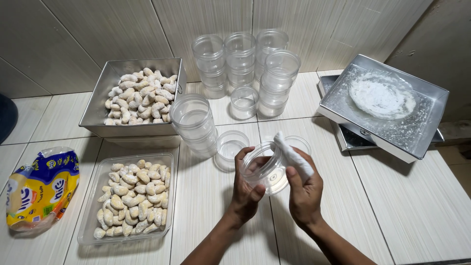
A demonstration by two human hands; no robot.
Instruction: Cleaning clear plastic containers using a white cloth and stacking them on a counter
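The left hand (247, 189) is curling partly closed around a clear round plastic jar (265, 169), with fingers wrapping the near rim and the thumb pressing the lower side. The right hand (305, 191) is gripping a folded white cloth (293, 156) between thumb and fingers, and the cloth is reaching over the jar's rim at its right side. The jar is tilting with its mouth toward the camera, sitting between both hands just above the tiled counter (417, 206).

At the far left a yellow and blue plastic bag (41, 189) is lying crumpled. Beside it a clear rectangular tray (95, 201) is holding pale crescent cookies (135, 196); behind that, a metal pan (100, 100) is carrying more. Stacks of empty clear jars (240, 59) are standing against the wall, with single ones nearer the hands. At the right a square metal tin (431, 122) is holding white powder (382, 95) on plastic film
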